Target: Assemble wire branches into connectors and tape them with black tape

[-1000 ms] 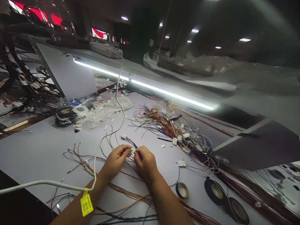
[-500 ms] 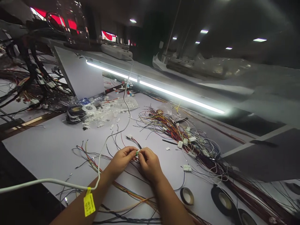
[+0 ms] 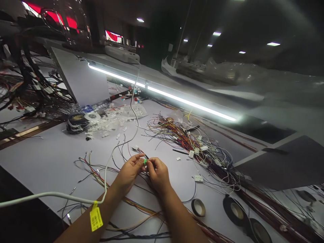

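Note:
Between the fingertips of both hands is a small green connector (image 3: pixel 145 162), partly covered by the fingers. My left hand (image 3: pixel 131 170) pinches it from the left, thumb and forefinger closed. My right hand (image 3: pixel 158 172) grips at its right side with bent fingers; a wire there may be in the pinch, but I cannot make it out. Just beyond the fingers lies a white connector (image 3: pixel 135 148) with dark and red wires running toward the hands. Loose coloured wires (image 3: pixel 95 168) spread over the white table (image 3: pixel 43 160) under and left of my forearms.
A large wire bundle (image 3: pixel 182 135) with white connectors lies to the right. Tape rolls (image 3: pixel 198 207) sit at the lower right. Plastic bags (image 3: pixel 108 123) of small parts are at the back left. A white cable (image 3: pixel 48 194) with a yellow tag crosses my left forearm.
More of the green connector shows between my fingertips, and my left fingers have shifted on it. The whole view has moved slightly, with the scene sliding left.

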Available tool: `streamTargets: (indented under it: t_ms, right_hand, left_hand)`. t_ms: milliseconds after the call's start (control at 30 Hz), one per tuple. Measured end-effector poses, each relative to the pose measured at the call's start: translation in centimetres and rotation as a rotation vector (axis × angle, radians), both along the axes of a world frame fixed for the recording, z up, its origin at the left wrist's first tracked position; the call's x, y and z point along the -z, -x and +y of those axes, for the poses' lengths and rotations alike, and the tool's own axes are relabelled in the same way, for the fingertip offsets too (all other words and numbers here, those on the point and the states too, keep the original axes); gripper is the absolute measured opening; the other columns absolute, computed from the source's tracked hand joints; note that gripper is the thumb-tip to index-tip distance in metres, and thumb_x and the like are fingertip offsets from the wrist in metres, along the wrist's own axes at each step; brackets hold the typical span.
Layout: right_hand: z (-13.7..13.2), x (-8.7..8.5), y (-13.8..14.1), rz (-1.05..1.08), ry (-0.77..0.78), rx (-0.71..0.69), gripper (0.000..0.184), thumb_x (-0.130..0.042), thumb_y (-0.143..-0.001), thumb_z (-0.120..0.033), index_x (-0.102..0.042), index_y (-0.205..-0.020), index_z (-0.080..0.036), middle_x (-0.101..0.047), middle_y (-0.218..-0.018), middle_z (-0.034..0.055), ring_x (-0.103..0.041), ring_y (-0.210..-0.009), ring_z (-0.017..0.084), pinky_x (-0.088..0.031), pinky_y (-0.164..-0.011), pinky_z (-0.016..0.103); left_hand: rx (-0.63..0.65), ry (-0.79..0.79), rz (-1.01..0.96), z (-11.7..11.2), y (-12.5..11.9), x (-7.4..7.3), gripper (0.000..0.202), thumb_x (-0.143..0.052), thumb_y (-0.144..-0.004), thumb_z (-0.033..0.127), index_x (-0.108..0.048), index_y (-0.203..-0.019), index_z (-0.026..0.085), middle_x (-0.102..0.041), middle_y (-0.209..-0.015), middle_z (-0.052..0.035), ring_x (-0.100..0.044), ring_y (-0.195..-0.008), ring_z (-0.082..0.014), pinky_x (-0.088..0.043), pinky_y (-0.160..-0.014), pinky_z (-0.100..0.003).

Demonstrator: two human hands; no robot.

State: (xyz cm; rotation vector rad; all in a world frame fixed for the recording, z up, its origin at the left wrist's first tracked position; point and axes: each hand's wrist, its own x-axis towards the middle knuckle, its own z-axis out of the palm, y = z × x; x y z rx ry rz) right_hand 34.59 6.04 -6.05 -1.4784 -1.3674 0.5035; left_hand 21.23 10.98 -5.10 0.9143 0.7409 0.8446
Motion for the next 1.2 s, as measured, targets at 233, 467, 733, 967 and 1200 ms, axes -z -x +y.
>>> streamTargets:
  t_ms: [233, 467, 733, 967, 1200]
  right_hand:
    - [1.4, -2.6, 1.5, -0.013, 0.102, -0.104, 0.023, -0.045, -0.095, -0.027, -0.064, -0.107, -0.025, -0.070, -0.085, -0.0007, -0.064, -0.073, 0.013, -0.048, -0.069, 0.024]
    - [4.0, -7.8, 6.6, -0.371, 0.173, -0.200, 0.021, -0.042, -0.095, -0.025, -0.060, -0.106, -0.024, -0.070, -0.093, 0.0014, -0.065, -0.080, 0.016, -0.047, -0.070, 0.025]
    - [4.4, -8.3, 10.7, -0.680, 0.267, -0.210, 0.038, -0.025, -0.099, -0.033, -0.061, -0.100, -0.020, -0.071, -0.092, 0.0072, -0.067, -0.080, 0.022, -0.051, -0.068, 0.033]
    - [0.9, -4.3, 7.6, -0.609, 0.187, -0.203, 0.030, -0.035, -0.099, -0.027, -0.058, -0.117, -0.024, -0.069, -0.110, 0.0044, -0.065, -0.100, 0.020, -0.051, -0.085, 0.033]
    - [-9.9, -3.9, -2.8, -0.554, -0.028, -0.185, 0.034, -0.052, -0.090, -0.022, -0.055, -0.124, -0.025, -0.059, -0.124, 0.0079, -0.055, -0.114, 0.019, -0.046, -0.097, 0.035]
  left_hand:
    - [-0.086, 0.023, -0.047, 0.4, 0.4, -0.4, 0.031, -0.077, -0.071, 0.040, -0.073, -0.090, 0.015, -0.058, -0.071, 0.0004, -0.046, -0.062, -0.0094, -0.040, -0.060, -0.021]
    - [-0.421, -0.286, 0.118, 3.5, 4.1, -3.6, 0.041, -0.078, -0.066, 0.044, -0.073, -0.100, 0.022, -0.070, -0.096, -0.0026, -0.059, -0.088, -0.0181, -0.042, -0.082, -0.028]
    - [-0.277, -0.060, 0.108, 3.6, 9.2, -3.6, 0.040, -0.086, -0.052, 0.040, -0.074, -0.081, 0.016, -0.065, -0.073, 0.0004, -0.044, -0.059, -0.0098, -0.037, -0.051, -0.020]
    - [-0.448, 0.143, -0.200, 3.2, 7.9, -4.4, 0.019, -0.082, -0.062, 0.014, -0.069, -0.074, 0.010, -0.053, -0.061, 0.0059, -0.040, -0.051, -0.0033, -0.039, -0.045, -0.012]
    - [-0.429, 0.223, -0.186, 3.9, 6.7, -4.8, 0.013, -0.059, -0.085, 0.005, -0.067, -0.081, 0.014, -0.069, -0.076, -0.0003, -0.061, -0.063, -0.0077, -0.055, -0.057, -0.014]
